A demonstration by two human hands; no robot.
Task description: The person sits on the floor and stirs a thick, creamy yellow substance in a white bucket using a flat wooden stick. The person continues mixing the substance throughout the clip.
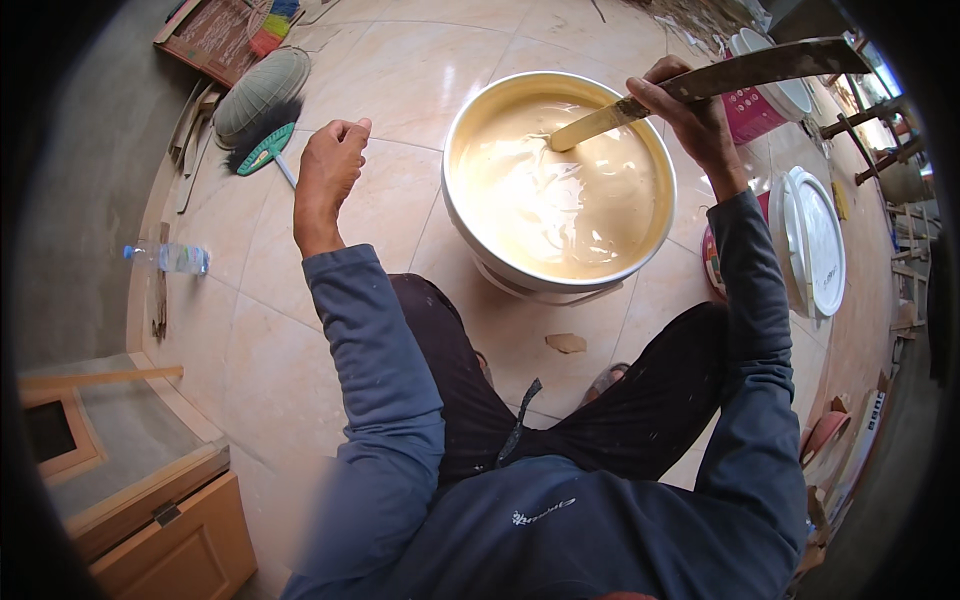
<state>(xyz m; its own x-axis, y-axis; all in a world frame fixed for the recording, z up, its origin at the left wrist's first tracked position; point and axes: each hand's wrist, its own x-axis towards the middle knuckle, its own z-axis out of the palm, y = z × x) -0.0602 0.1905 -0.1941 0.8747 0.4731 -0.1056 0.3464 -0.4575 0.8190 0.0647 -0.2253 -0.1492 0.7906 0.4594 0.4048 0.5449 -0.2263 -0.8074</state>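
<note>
A white bucket full of thick, glossy cream-coloured paint stands on the floor in front of me. My right hand is wrapped round a long, flat stirring stick, dark and worn at its wide upper end. The stick slants over the bucket's far right rim, and its cream-coated lower end dips into the paint. My left hand is held in a loose fist to the left of the bucket, touching nothing; I see nothing in it.
Lidded white tubs and a pink bucket stand to the right. On the left are a plastic bottle, a green brush head and a wooden cabinet. A flat tan scrap lies near my feet.
</note>
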